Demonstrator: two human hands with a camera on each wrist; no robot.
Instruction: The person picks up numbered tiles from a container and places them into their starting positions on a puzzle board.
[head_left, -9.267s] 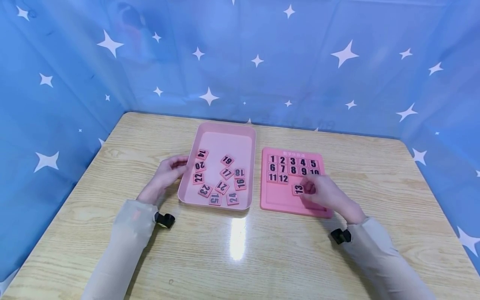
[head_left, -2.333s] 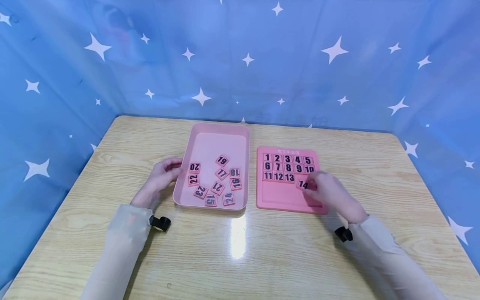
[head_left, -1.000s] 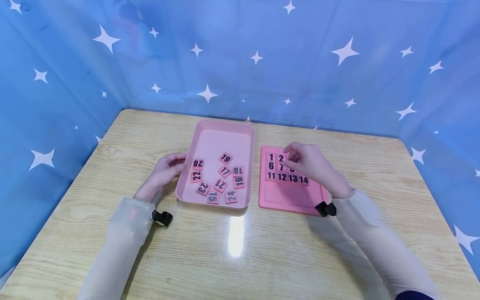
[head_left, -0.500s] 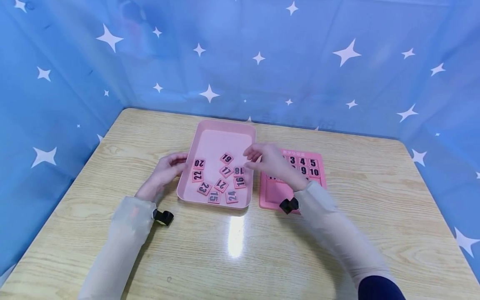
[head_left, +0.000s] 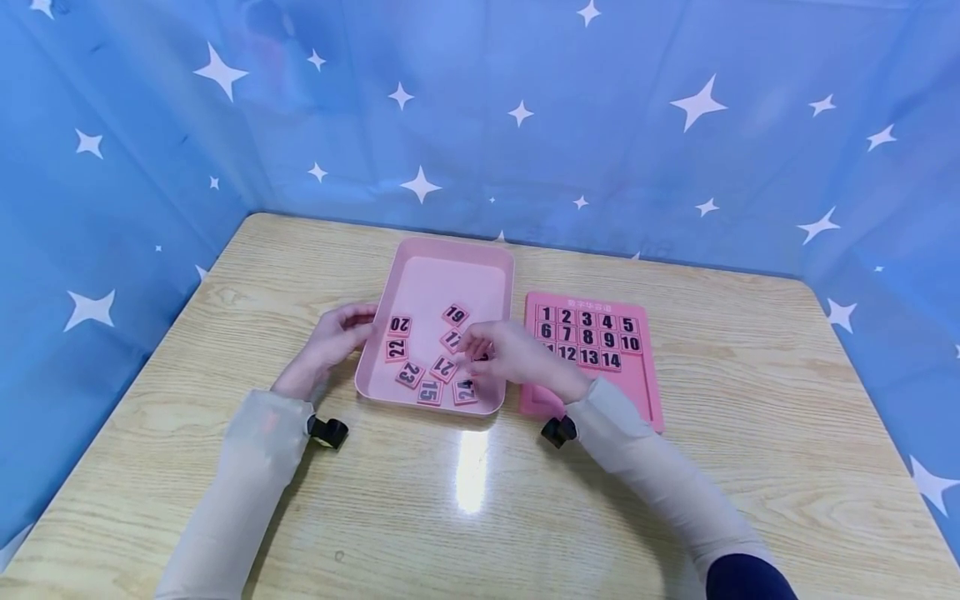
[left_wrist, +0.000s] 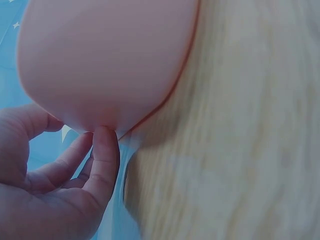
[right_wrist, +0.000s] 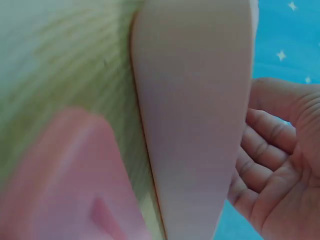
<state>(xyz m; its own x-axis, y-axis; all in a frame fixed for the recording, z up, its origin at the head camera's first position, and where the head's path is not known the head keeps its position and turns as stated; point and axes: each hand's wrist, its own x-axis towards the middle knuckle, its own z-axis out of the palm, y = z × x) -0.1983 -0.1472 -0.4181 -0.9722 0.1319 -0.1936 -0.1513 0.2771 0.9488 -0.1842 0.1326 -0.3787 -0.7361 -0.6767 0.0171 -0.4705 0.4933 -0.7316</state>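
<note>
Right hand (head_left: 501, 360), fingers loosely curved, hovers over tray (head_left: 450, 275) among loose tiles (head_left: 430, 390) reading 15–24; no tile visibly held. Board (head_left: 637, 392) beside it shows 1–14. Left hand (head_left: 335, 337), relaxed, touches tray's wall; only left wrist view shows fingertip (left_wrist: 104, 145) contact. Desk (head_left: 480, 517) beneath.

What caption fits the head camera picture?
Right hand reaches into the pink tray of number tiles; left hand touches its edge.
</note>
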